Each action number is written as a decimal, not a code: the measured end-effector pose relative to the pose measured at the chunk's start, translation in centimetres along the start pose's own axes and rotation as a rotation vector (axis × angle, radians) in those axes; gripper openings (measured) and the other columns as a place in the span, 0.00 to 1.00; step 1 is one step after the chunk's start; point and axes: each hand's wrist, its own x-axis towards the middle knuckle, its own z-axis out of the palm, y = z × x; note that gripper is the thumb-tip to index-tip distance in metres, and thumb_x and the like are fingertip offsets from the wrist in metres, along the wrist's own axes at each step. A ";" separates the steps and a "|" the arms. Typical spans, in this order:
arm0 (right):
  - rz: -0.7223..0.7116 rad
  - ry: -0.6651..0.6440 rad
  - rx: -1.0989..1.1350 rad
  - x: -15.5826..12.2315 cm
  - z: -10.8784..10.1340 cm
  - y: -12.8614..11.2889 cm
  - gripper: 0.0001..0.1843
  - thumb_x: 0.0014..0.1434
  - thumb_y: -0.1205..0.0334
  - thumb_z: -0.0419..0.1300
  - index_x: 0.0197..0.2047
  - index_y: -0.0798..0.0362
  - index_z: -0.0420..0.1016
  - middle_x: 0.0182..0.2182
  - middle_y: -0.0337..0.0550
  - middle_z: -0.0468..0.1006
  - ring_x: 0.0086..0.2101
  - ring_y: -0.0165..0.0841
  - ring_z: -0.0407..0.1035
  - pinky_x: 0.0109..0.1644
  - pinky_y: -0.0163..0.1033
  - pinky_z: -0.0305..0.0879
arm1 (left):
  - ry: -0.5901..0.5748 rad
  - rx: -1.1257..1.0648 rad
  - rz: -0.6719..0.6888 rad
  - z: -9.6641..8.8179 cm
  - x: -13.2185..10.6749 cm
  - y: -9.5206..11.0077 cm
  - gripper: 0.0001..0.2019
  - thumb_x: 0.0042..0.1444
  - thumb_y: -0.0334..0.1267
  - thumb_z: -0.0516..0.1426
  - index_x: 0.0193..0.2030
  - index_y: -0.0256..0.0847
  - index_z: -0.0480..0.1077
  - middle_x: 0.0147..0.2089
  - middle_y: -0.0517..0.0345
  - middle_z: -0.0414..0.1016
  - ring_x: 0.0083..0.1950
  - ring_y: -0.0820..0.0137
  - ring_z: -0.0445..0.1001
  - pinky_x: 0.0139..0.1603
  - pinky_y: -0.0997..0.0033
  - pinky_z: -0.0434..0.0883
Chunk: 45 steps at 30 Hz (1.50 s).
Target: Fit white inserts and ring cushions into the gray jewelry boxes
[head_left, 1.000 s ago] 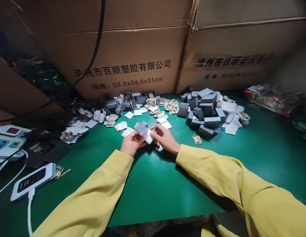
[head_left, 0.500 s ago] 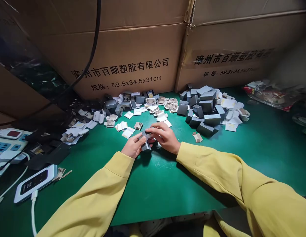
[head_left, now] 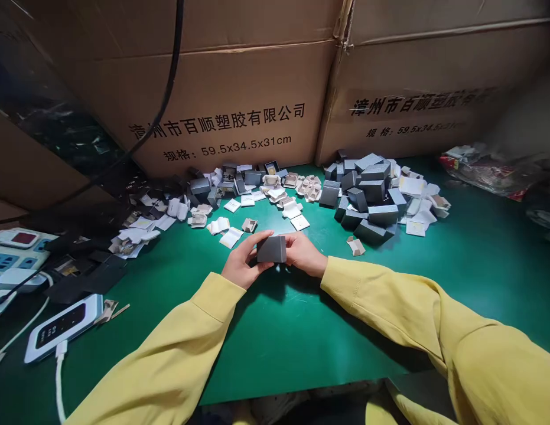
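Observation:
Between my two hands is a small dark grey box (head_left: 272, 249), held up just above the green table with one flat face toward me. My left hand (head_left: 244, 261) grips its left side, thumb below and fingers along the top. At the right end, my right hand (head_left: 302, 252) holds the box too, its fingertips partly hidden behind it. Beyond my hands lie folded white card pieces (head_left: 231, 237) and a small grey-brown card insert (head_left: 249, 225).
A heap of similar grey boxes (head_left: 367, 192) stands at the right, with white papers (head_left: 416, 200) beside it. Large cartons (head_left: 230, 88) wall off the back. At the left are a white device (head_left: 64, 327) with a cable and a power strip (head_left: 13, 257).
The grey box was tilted with its parts at an angle under my fingers; now it is closed up and level, its flat face toward me. My right hand has shifted to its right end.

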 end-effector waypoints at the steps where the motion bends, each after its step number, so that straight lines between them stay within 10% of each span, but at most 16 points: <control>1: 0.009 0.020 0.023 -0.1 0.0 -0.1 0.07 0.44 0.60 0.59 0.25 0.56 0.70 0.11 0.28 0.58 0.15 0.20 0.49 0.17 0.28 0.44 | -0.021 0.037 0.021 0.0 -0.1 0.0 0.28 0.45 0.36 0.63 0.56 0.46 0.64 0.58 0.49 0.65 0.61 0.57 0.62 0.54 0.60 0.68; 12: -0.124 0.197 -0.036 0.0 0.3 0.4 0.04 0.43 0.66 0.54 0.27 0.55 0.66 0.20 0.31 0.65 0.21 0.22 0.58 0.23 0.28 0.54 | 0.093 0.157 0.005 0.4 -0.3 -0.7 0.33 0.44 0.40 0.63 0.59 0.46 0.62 0.59 0.53 0.66 0.58 0.58 0.65 0.52 0.61 0.72; 23: -0.195 0.096 -0.033 0.4 0.0 1.3 0.08 0.51 0.65 0.53 0.37 0.50 0.63 0.34 0.39 0.68 0.25 0.25 0.64 0.19 0.29 0.62 | 0.136 0.064 -0.194 0.5 0.3 0.2 0.40 0.41 0.45 0.64 0.62 0.46 0.56 0.62 0.55 0.62 0.58 0.57 0.65 0.55 0.60 0.69; 30: -0.308 -0.007 -0.016 -0.9 -0.9 0.1 0.30 0.42 0.58 0.67 0.50 0.52 0.65 0.37 0.40 0.71 0.35 0.31 0.67 0.33 0.34 0.69 | 0.065 0.029 -0.174 1.0 0.5 1.0 0.43 0.41 0.46 0.64 0.64 0.44 0.53 0.62 0.53 0.61 0.59 0.57 0.64 0.58 0.60 0.66; 35: -0.419 0.163 -0.051 -2.3 -4.2 -1.3 0.22 0.42 0.56 0.67 0.42 0.53 0.72 0.36 0.41 0.71 0.37 0.33 0.68 0.39 0.38 0.68 | -0.034 0.046 -0.060 3.1 3.6 2.7 0.42 0.42 0.46 0.63 0.64 0.43 0.52 0.63 0.53 0.59 0.62 0.55 0.59 0.57 0.59 0.67; 45: -0.586 0.710 -0.630 -4.9 -17.2 -7.9 0.15 0.49 0.57 0.57 0.39 0.56 0.72 0.31 0.43 0.73 0.32 0.32 0.66 0.36 0.37 0.65 | -0.089 0.452 0.621 12.9 16.9 7.2 0.31 0.55 0.38 0.55 0.65 0.47 0.51 0.63 0.53 0.60 0.61 0.63 0.61 0.61 0.64 0.60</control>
